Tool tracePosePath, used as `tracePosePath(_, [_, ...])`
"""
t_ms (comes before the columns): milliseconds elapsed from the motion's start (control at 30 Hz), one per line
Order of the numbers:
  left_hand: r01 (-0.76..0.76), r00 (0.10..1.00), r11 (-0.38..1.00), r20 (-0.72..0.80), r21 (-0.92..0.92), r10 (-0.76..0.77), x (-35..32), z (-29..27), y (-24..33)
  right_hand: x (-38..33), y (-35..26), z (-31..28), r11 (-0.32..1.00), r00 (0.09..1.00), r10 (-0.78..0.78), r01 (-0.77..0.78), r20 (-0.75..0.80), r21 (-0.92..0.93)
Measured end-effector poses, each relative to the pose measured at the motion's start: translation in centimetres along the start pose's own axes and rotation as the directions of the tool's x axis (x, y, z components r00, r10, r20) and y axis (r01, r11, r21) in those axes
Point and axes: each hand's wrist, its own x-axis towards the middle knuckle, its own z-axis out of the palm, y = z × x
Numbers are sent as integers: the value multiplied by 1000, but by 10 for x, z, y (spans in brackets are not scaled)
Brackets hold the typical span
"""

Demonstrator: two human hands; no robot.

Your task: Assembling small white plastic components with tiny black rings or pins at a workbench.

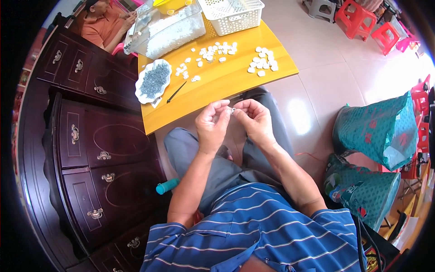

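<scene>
Over my lap, just off the table's near edge, my left hand (212,128) and my right hand (258,121) meet fingertip to fingertip. Both are closed in a pinch on one small white plastic piece (233,110), mostly covered by the fingers. On the yellow wooden table (181,111) lies a dark thin screwdriver-like tool (176,92). A white scalloped dish (141,94) beside it holds a heap of small dark grey parts (155,80). Loose white plastic pieces (209,53) are scattered mid-table, and white rounded pieces (263,62) form a group at the right.
A transparent box (176,34) full of white pieces and a white perforated basket (235,21) stand at the table's far side. Another person (102,25) sits far left. Dark drawers (104,131) flank my left; teal sacks (376,131) and red stools (355,19) are right.
</scene>
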Motion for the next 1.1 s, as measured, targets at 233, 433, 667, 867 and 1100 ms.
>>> tracePosePath(233, [4,999,1000,33,-8,-4,2,1,-3,3,7,-2,1000,1000,2,-2,-16,-10])
tracePosePath(433, [125,991,981,76,-149,-114,19,2,-6,8,-2,-12,994,997,63,-60,-40,87])
tracePosePath(667, [130,990,988,44,79,-134,55,-17,-38,-1,7,-36,978,989,110,-91,-95,187])
tracePosePath(867, [-209,977,792,150,574,150,107,-14,-50,1,11,-41,988,988,113,-101,-107,117])
tracePosePath(1100, [-306,951,529,227,791,211,165,7,-55,1,15,-49,989,987,141,-136,-76,65])
